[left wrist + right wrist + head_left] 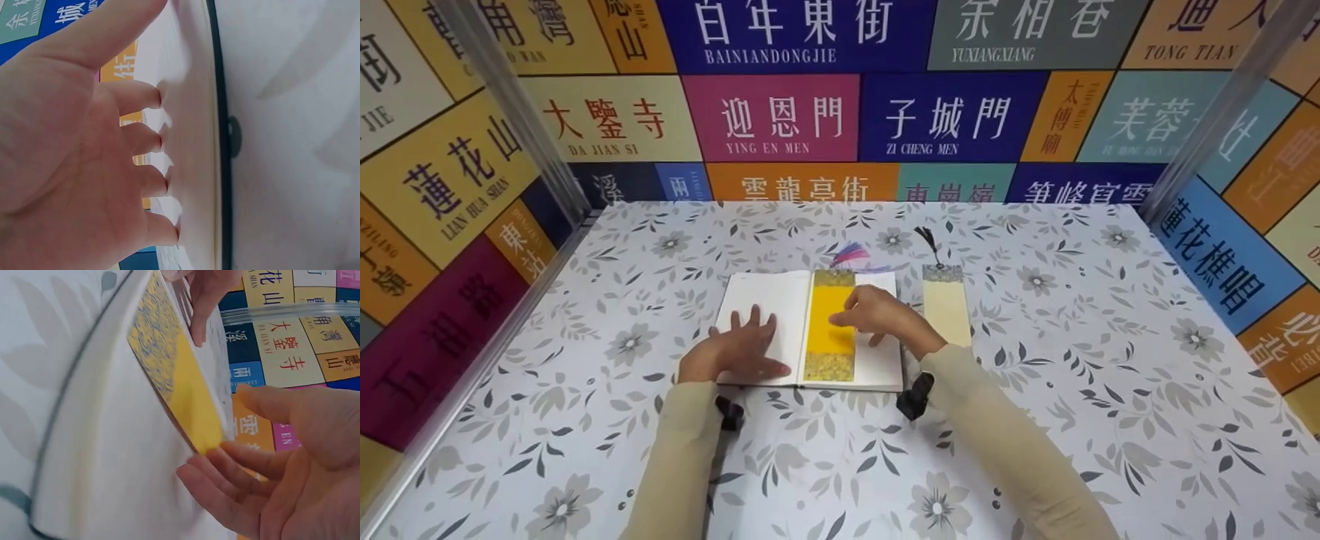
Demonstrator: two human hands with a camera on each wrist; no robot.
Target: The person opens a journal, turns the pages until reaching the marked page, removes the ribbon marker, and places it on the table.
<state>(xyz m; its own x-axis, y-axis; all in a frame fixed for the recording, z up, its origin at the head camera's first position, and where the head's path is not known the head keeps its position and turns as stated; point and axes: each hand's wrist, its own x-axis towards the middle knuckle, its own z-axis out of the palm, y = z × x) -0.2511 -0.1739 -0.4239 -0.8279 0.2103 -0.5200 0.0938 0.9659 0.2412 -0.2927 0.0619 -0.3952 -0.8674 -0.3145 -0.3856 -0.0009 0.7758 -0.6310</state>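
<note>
An open book with blank white pages (780, 300) lies on the table. Along its right page by the fold lies a yellow bookmark (831, 319) with patterned ends and a pink-blue tassel (851, 255). My left hand (742, 346) has its fingers spread, and the fingertips press on the left page (188, 146). Over the bookmark is my right hand (881, 315). In the right wrist view, the fingers of that right hand (281, 455) touch the edge of the yellow bookmark (194, 399), while the thumb stays apart from it.
A cream bookmark (946, 307) with a dark tassel (928, 244) lies right of the book, partly behind my right forearm. The table wears a floral cloth (1035, 420). Panels with colourful signs (780, 116) stand behind and on both sides.
</note>
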